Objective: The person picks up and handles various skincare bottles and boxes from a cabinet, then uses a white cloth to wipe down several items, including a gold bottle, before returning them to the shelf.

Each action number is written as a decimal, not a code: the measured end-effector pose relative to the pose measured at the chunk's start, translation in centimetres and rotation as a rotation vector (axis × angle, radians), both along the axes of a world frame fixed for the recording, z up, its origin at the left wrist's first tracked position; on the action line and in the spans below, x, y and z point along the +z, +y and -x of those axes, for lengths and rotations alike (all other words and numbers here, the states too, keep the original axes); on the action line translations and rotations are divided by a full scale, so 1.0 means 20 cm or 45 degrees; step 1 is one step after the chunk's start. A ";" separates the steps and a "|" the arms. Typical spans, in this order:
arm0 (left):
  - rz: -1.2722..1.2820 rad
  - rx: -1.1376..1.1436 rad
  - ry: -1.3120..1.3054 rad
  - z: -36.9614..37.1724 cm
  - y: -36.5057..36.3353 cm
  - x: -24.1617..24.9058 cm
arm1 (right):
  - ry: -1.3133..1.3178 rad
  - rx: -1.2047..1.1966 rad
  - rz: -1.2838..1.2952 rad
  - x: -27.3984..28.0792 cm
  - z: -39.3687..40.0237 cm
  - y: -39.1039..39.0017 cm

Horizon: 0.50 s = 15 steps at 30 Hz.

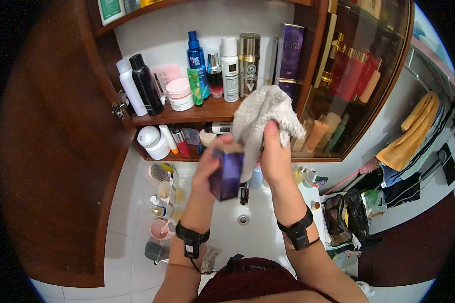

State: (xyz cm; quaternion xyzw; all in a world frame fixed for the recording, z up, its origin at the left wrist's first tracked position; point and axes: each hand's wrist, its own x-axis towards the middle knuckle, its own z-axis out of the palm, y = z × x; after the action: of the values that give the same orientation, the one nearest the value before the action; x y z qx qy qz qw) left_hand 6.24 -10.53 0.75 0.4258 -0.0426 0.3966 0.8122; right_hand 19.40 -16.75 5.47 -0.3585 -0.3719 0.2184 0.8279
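Note:
My left hand [206,169] is closed around a purple box [228,174], which is slightly blurred and held over the sink. A crumpled whitish cloth [263,111] is gripped in my right hand [275,159], thumb on top. The cloth hangs just above and beside the box, in front of the cabinet shelf. Another tall purple box [291,53] stands upright at the right end of that shelf. Near it are a gold-capped can [248,65] and a white bottle [230,70].
An open wooden door [60,151] is on the left, a glass door [359,76] on the right. The shelves hold a blue spray bottle [197,65], a pink-lidded jar [180,95] and a white jar [153,143]. Below is a white sink [222,230]; yellow towels [409,131] hang at right.

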 end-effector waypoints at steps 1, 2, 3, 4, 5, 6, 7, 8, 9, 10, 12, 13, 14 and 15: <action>0.026 -0.077 -0.012 0.00 -0.02 -0.03 | -0.170 -0.166 0.054 -0.03 0.01 0.02; 0.055 -0.155 -0.023 -0.01 -0.03 -0.06 | -0.417 -0.273 0.137 -0.03 0.00 0.03; 0.102 -0.177 -0.091 -0.03 -0.04 -0.08 | -0.664 -0.379 0.221 -0.02 -0.02 0.04; 0.161 -0.222 -0.107 -0.04 -0.02 -0.10 | -0.913 -0.483 0.305 0.00 -0.04 0.06; 0.226 -0.267 -0.122 -0.05 -0.01 -0.11 | -1.124 -0.650 0.280 0.04 -0.05 0.08; 0.290 -0.312 -0.138 -0.06 0.01 -0.13 | -1.361 -0.671 0.338 0.05 -0.10 0.12; 0.381 -0.320 -0.161 -0.07 0.02 -0.14 | -1.537 -0.780 0.422 0.00 -0.16 0.19; 0.424 -0.308 -0.190 -0.09 0.03 -0.15 | -1.713 -0.893 0.502 -0.04 -0.21 0.25; 0.467 -0.297 -0.219 -0.11 0.03 -0.15 | -1.677 -0.663 1.004 0.05 -0.16 0.23; 0.510 -0.287 -0.245 -0.12 0.04 -0.16 | -1.779 -0.751 0.990 0.03 -0.16 0.26; 0.503 -0.241 -0.258 -0.12 0.06 -0.18 | -1.975 -0.932 0.960 -0.02 -0.17 0.32; 0.492 -0.209 -0.262 -0.10 0.06 -0.17 | -2.036 -0.911 1.068 -0.02 -0.16 0.33; 0.481 -0.176 -0.266 -0.09 0.05 -0.17 | -2.047 -0.897 1.096 -0.02 -0.15 0.34; 0.471 -0.174 -0.275 -0.07 0.05 -0.16 | -2.055 -0.883 1.125 -0.01 -0.12 0.33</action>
State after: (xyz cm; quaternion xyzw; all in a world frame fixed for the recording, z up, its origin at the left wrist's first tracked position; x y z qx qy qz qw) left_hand 7.71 -9.57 -2.53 0.2207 -0.0845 0.3849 0.8922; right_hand 21.88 -10.22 5.32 -0.7667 -0.5849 -0.2276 0.1348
